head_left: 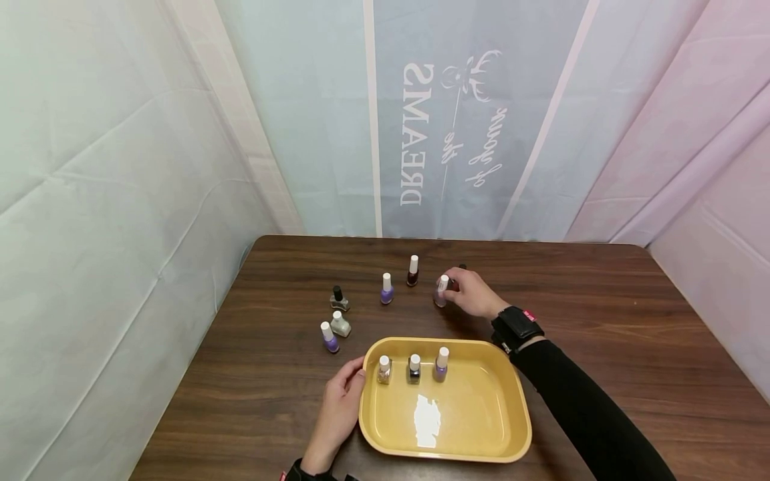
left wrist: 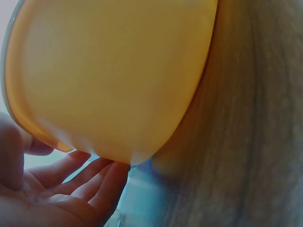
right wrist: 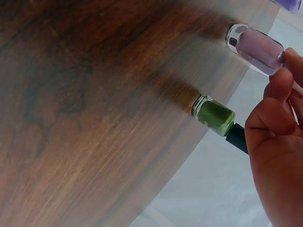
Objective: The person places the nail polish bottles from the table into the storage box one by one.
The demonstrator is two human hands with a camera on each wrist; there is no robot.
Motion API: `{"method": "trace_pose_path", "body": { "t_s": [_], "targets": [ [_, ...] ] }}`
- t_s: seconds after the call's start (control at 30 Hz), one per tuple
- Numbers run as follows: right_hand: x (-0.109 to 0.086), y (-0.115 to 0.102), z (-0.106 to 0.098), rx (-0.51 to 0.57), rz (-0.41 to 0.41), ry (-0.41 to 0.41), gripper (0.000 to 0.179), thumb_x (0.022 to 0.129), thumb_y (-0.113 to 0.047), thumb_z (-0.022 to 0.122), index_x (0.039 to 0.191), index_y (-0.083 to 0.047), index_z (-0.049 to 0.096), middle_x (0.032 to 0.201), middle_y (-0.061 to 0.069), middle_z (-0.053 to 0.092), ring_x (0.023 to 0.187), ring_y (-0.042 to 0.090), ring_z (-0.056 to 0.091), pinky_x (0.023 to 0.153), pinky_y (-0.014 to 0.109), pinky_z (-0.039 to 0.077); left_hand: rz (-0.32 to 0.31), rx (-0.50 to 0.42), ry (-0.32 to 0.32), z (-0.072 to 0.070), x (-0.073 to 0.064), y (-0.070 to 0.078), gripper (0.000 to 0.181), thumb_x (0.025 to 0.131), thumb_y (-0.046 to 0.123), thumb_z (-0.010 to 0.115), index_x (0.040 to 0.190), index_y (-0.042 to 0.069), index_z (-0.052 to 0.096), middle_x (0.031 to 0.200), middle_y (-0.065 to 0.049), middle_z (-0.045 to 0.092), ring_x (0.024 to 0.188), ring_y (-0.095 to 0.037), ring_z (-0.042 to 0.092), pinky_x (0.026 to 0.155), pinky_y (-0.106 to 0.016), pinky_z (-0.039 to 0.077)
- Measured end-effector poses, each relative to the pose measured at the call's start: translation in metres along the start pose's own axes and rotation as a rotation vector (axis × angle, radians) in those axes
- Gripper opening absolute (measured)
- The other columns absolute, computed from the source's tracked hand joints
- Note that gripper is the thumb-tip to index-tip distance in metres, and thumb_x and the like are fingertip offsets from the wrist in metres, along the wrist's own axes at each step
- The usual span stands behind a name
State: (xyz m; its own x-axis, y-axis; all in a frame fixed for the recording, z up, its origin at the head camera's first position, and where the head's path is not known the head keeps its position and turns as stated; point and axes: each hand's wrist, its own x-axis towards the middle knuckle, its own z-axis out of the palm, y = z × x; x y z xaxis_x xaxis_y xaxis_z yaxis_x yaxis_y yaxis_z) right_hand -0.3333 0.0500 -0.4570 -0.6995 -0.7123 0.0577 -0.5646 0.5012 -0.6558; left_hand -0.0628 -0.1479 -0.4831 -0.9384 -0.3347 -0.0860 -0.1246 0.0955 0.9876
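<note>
My right hand [head_left: 475,296] pinches a mauve nail polish bottle [right wrist: 259,51] near its white cap, at the back of the table. A green nail polish bottle with a dark cap [right wrist: 215,116] stands just beside that hand and is mostly hidden by it in the head view. At the front, my left hand [head_left: 338,407] grips the left end of a yellow tray [head_left: 469,417], thumb at the rim and fingers along the outer wall. Inside the tray, a glittery bottle [head_left: 383,371], a black bottle [head_left: 414,371] and a lilac bottle [head_left: 442,366] stand in a row.
Left of the right hand stand a dark red bottle [head_left: 412,272] and a purple bottle [head_left: 387,291]. Farther left are a black-capped bottle [head_left: 339,302], a whitish bottle [head_left: 341,325] and another purple bottle [head_left: 330,341]. Cloth hangings [head_left: 331,120] surround the wooden table [head_left: 613,321].
</note>
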Motion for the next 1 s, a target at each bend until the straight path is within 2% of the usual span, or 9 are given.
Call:
{"method": "trace_pose_path", "body": {
  "t_s": [0.4,0.83,1.0],
  "targets": [
    [-0.0011,-0.0001,-0.0015,-0.002,0.013,0.0,0.011,0.089,-0.007,0.067,0.1,-0.007,0.064,0.1,0.009,0.062,0.084,0.02,0.052,0.074,0.032,0.045,-0.003,0.011,0.003,-0.0004,0.0005,0.0019,0.035,0.102,0.017,0.047,0.129,-0.002,0.057,0.128,-0.023,0.06,0.111,-0.026,0.063,0.085,-0.026,0.055],
    [-0.0026,-0.0018,-0.0033,-0.008,-0.028,0.032,0.007,0.09,-0.01,0.067,0.097,-0.009,0.065,0.099,0.008,0.063,0.082,0.018,0.052,0.072,0.031,0.043,-0.009,0.004,0.001,-0.0004,-0.0006,0.0016,0.035,0.102,0.017,0.047,0.13,-0.002,0.056,0.129,-0.023,0.06,0.111,-0.026,0.063,0.084,-0.025,0.055],
    [-0.0052,-0.003,-0.0055,-0.026,-0.045,0.044,0.006,0.09,-0.011,0.067,0.096,-0.01,0.065,0.094,0.006,0.063,0.073,0.015,0.05,0.067,0.028,0.042,0.0,0.013,0.005,0.0002,-0.0005,0.0016,0.035,0.101,0.016,0.047,0.129,-0.002,0.057,0.128,-0.023,0.06,0.111,-0.026,0.063,0.085,-0.025,0.055]
  ]
}}
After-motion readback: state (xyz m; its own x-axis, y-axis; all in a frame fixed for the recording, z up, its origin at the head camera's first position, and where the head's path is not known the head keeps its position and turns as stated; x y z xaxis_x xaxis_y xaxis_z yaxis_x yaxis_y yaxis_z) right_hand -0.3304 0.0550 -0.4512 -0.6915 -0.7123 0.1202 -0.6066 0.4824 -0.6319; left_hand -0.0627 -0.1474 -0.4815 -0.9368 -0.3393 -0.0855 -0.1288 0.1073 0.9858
